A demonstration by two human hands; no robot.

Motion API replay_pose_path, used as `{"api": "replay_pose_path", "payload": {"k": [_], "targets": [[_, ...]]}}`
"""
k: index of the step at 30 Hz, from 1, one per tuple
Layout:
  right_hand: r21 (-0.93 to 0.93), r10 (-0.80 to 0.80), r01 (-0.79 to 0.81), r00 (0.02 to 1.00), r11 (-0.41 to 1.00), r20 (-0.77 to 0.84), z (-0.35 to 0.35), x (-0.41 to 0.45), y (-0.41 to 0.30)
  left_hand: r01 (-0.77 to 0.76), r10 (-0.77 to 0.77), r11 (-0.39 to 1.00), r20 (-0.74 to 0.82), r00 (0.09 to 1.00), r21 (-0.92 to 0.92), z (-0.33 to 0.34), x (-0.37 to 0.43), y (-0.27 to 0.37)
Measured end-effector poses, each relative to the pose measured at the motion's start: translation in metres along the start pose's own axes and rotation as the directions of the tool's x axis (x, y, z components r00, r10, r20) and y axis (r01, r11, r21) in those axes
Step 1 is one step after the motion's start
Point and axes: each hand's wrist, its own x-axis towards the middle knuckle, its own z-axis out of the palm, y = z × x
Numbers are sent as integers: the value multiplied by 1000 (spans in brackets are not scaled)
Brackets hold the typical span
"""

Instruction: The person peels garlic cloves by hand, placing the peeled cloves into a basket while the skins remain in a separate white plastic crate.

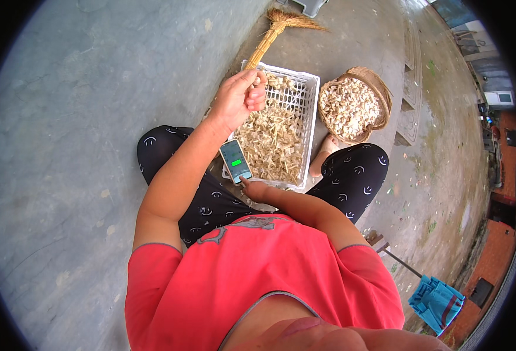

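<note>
My left hand (245, 93) is raised over the left side of a white plastic crate (313, 114), fingers curled, with a small pale piece, apparently a garlic clove (256, 81), at the thumb and fingertips. Dry garlic skins and stalks (275, 145) fill much of the crate. A lit smartphone (236, 161) lies tilted at the crate's near left corner; what supports it is hidden. My right hand (256, 191) is at its lower end, one finger touching the screen and the other fingers mostly hidden. A woven basket (385, 98) of garlic cloves (350, 107) stands right of the crate.
A straw broom (266, 44) lies beyond the crate, its handle end behind my left hand. Part of a grey plastic stool (308, 5) shows at the top. A wall (109, 87) rises on the left. My bare foot (324, 155) is between crate and basket. A blue cloth or bag (437, 302) is at lower right.
</note>
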Motion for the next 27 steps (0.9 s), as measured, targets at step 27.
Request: {"api": "replay_pose_path", "payload": {"k": [27], "targets": [[-9,-45,45,998,999,-53,11,7,6,-5,13,998,-132,991,64,2,0,-2]]}}
